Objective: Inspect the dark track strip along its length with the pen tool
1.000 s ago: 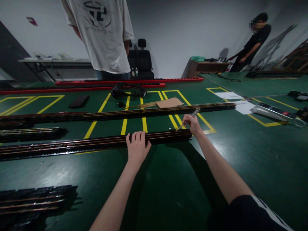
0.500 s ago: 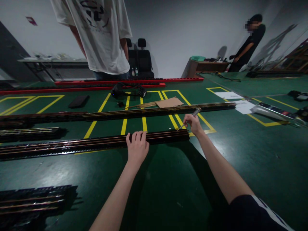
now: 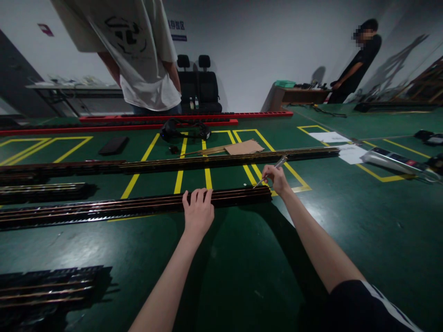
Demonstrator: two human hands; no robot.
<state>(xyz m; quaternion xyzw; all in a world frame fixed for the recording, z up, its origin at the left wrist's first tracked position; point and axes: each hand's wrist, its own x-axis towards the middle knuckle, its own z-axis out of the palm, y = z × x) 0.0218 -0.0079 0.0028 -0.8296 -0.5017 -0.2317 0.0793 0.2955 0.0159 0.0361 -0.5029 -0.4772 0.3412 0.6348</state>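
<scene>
A long black rail with copper-coloured strips along its top lies across the green work surface. My left hand grips it from above near its right part, fingers bent over the top. In my right hand is a slim silver pen-like tool, pinched between the fingers and tilted. Its thin tip points down at the rail's top close to the right end; whether it touches cannot be made out. A small white round piece lies just behind the rail.
Behind runs another long dark rail, with a cardboard piece beyond it. A black headset sits further back. Shorter black rails lie at front left. Papers are on the right. Two people stand beyond the surface.
My right hand and the tool have shifted very slightly left. My left hand stays nearly in place. The person in the white shirt has moved a little left.
</scene>
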